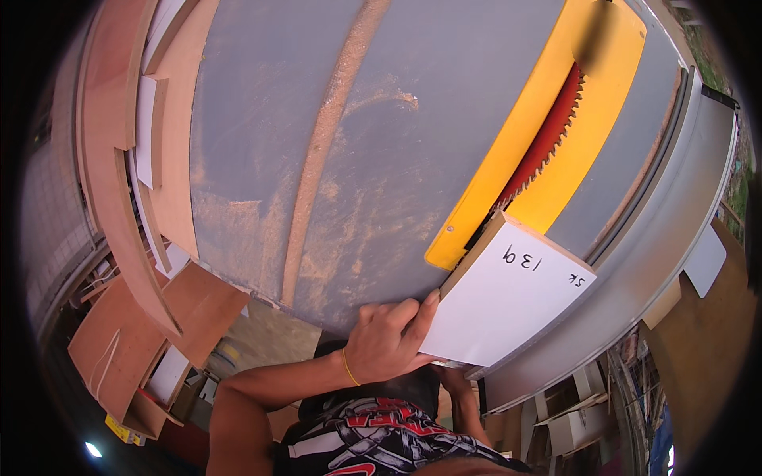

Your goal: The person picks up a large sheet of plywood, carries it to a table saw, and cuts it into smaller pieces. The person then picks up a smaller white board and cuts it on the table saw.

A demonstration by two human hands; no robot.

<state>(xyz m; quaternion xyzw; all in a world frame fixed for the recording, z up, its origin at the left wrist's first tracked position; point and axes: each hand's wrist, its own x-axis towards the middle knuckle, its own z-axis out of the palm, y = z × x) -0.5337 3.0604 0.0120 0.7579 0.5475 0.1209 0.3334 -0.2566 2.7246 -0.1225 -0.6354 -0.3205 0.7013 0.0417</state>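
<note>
Nearest to the camera, a black T-shirt with red, white and grey print is seen at the lower edge. Above it, the left hand, on whose wrist a thin yellow band is worn, is placed at the near left corner of a white rectangular panel with brown edges. Its fingers are curled and kept narrow, and the index finger is laid against the panel's left edge; whether the panel is gripped or only pressed cannot be told. The right hand is partly hidden below the panel's near edge, so its state cannot be told.

The panel is laid flat, marked with black handwriting, between a long yellow plate and a silver metal rail. By its far left corner, the near end of a red circular saw blade with dark teeth is reached; whether they are touching is not clear. The blade is raised through the plate's slot. On the grey saw table, pale sawdust is scattered, and a long groove is filled with it. At the left, brown wooden boards are stacked.
</note>
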